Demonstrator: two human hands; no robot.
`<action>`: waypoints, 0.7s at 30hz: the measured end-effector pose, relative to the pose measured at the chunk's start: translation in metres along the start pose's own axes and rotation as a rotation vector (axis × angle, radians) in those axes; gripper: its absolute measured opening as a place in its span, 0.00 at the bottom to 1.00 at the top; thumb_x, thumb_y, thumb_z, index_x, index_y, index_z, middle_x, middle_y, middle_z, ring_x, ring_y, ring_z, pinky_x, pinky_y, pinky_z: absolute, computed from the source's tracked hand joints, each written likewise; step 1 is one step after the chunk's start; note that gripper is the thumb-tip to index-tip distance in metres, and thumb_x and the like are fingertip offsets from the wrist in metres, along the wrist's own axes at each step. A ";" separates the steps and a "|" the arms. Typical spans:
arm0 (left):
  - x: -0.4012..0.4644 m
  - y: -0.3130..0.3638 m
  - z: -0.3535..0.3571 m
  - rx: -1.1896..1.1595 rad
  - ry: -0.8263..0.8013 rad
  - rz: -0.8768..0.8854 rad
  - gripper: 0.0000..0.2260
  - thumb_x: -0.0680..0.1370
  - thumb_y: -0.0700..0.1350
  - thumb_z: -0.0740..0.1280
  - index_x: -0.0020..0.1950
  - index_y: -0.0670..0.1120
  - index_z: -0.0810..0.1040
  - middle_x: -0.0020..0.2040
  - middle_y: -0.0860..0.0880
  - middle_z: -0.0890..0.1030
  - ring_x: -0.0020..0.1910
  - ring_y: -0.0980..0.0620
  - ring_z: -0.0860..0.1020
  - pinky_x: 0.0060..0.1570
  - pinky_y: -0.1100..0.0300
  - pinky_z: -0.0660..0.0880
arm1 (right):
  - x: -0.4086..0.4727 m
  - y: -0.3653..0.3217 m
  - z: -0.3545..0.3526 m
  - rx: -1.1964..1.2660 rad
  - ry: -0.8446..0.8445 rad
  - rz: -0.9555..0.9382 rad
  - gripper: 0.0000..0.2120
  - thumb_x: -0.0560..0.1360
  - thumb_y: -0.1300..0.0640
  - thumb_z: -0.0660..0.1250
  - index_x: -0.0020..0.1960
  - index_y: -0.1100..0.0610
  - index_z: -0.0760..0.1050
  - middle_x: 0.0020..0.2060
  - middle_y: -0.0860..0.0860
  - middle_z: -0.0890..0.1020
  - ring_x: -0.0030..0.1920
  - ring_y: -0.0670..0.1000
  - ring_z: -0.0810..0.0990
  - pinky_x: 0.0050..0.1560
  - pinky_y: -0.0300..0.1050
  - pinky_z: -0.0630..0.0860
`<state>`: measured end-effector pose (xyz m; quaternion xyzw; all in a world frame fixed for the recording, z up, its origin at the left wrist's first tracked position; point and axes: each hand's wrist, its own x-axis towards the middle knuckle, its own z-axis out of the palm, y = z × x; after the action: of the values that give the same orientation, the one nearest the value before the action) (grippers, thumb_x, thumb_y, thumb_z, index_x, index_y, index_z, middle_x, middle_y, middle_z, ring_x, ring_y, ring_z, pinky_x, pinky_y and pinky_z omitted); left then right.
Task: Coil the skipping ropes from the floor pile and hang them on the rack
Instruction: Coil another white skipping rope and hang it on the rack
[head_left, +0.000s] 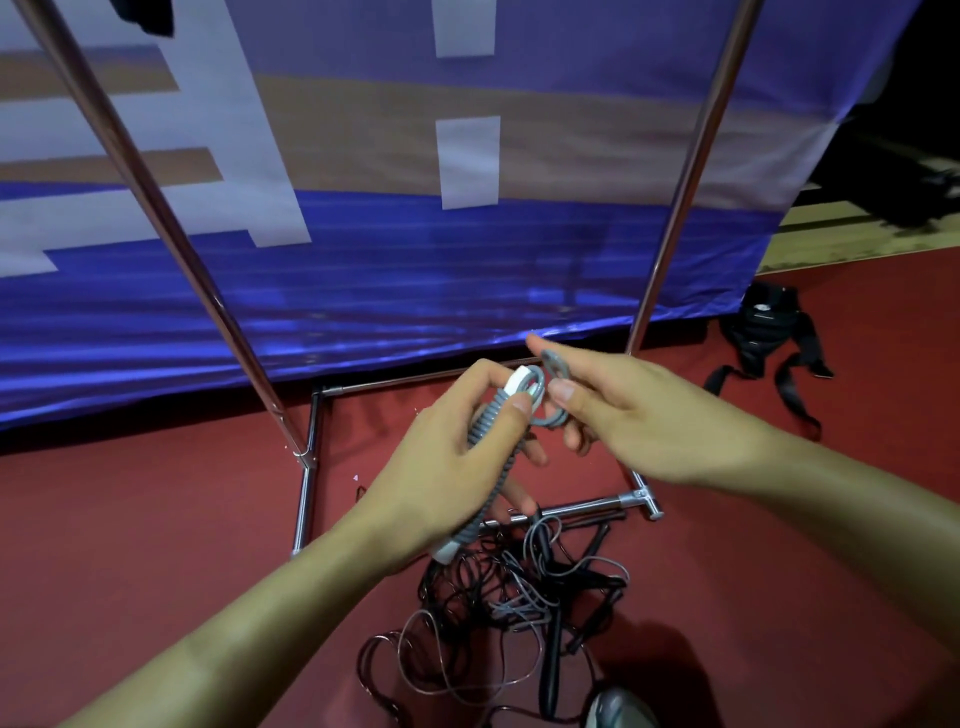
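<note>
My left hand (457, 457) grips a grey skipping rope (493, 431) wound tightly round its white handles, held upright in front of me. My right hand (623, 410) pinches the loose grey end loop (555, 364) of that rope at the top of the bundle. Below my hands a tangled pile of dark and grey ropes (514, 613) with black handles lies on the red floor. The metal rack (218, 306) stands in front of me, its two slanted poles rising to either side and its base bars on the floor.
A blue, white and tan banner (415, 182) hangs behind the rack. A black strap harness or bag (769, 327) lies on the floor at the right. A grey shoe tip (618, 709) shows at the bottom edge. Wooden flooring (857, 234) begins at the far right.
</note>
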<state>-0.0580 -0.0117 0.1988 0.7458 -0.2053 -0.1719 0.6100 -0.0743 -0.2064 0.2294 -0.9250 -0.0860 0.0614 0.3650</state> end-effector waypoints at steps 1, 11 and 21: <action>-0.001 -0.001 0.000 0.026 0.022 0.006 0.10 0.82 0.58 0.62 0.54 0.52 0.74 0.44 0.47 0.86 0.33 0.41 0.86 0.35 0.44 0.82 | -0.001 -0.001 0.000 -0.012 -0.003 -0.022 0.25 0.86 0.53 0.58 0.81 0.43 0.59 0.35 0.45 0.81 0.38 0.39 0.79 0.45 0.33 0.74; 0.004 -0.002 -0.007 0.135 0.208 0.079 0.04 0.81 0.50 0.69 0.48 0.52 0.79 0.41 0.46 0.84 0.37 0.46 0.85 0.34 0.44 0.84 | 0.002 -0.004 0.004 0.343 0.069 -0.073 0.16 0.84 0.54 0.62 0.71 0.50 0.76 0.38 0.44 0.83 0.40 0.42 0.82 0.44 0.32 0.75; 0.004 -0.004 -0.007 0.273 0.245 0.141 0.04 0.77 0.52 0.73 0.48 0.53 0.82 0.40 0.49 0.85 0.39 0.45 0.84 0.37 0.43 0.81 | -0.003 -0.005 0.004 0.537 -0.011 0.082 0.10 0.80 0.58 0.70 0.59 0.60 0.76 0.38 0.52 0.86 0.42 0.44 0.83 0.57 0.42 0.75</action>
<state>-0.0507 -0.0072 0.1961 0.8206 -0.2028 -0.0071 0.5342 -0.0784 -0.2007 0.2306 -0.7974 -0.0310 0.1021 0.5939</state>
